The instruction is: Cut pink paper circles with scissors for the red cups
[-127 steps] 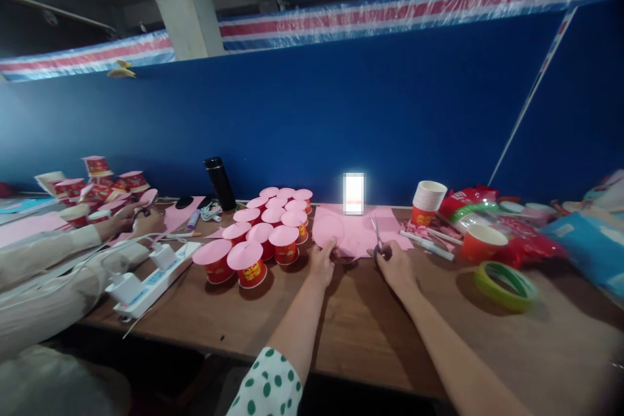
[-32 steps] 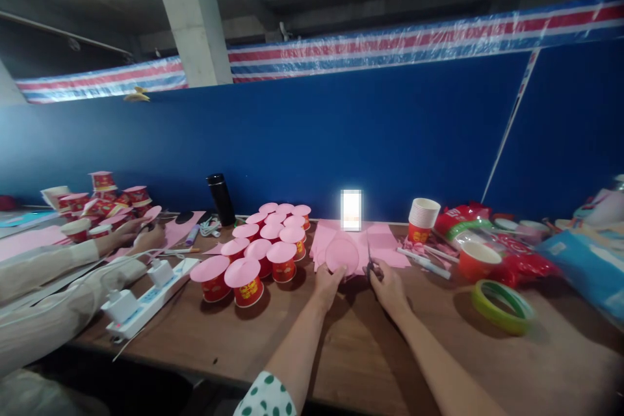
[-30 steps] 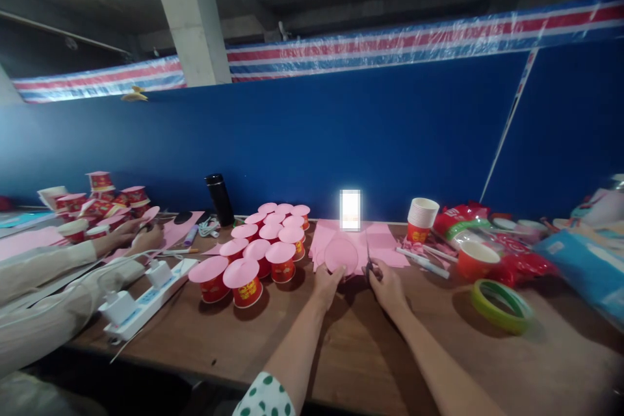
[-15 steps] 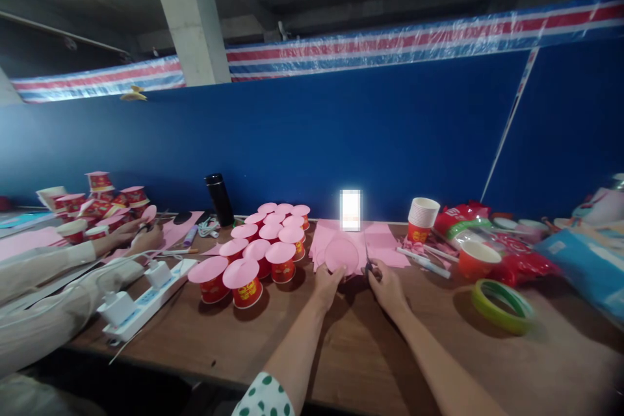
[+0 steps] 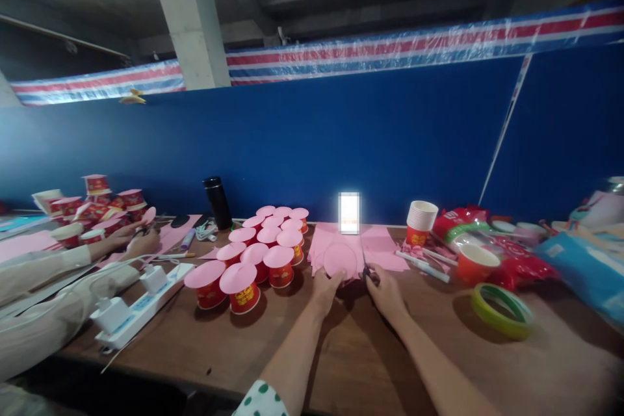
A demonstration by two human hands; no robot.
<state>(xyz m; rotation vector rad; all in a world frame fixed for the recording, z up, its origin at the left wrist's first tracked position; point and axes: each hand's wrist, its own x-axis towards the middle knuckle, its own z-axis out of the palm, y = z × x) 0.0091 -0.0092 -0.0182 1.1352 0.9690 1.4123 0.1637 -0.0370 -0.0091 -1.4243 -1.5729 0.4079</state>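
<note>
My left hand (image 5: 326, 289) pinches the near edge of a piece of pink paper (image 5: 340, 260) that has a round outline on it. In my right hand (image 5: 385, 286) is a pair of scissors (image 5: 365, 266), held closed around its dark handles with the blades pointing away from me, just right of the round outline. More pink paper sheets (image 5: 387, 253) lie flat beneath and behind. Left of my hands stand several upturned red paper cups (image 5: 244, 299), each topped with a pink paper disc (image 5: 238, 278).
A stack of cups (image 5: 421, 221), pens (image 5: 424, 266), a lone cup (image 5: 478, 264) and a green tape roll (image 5: 503, 312) lie to the right. A power strip (image 5: 146, 305) and black bottle (image 5: 217, 203) stand left. Farther left, a co-worker's hands (image 5: 141, 242) work beside more cups.
The scissor blades look more open and visible against the paper now. My hands have stayed almost in place; the whole view has shifted slightly.
</note>
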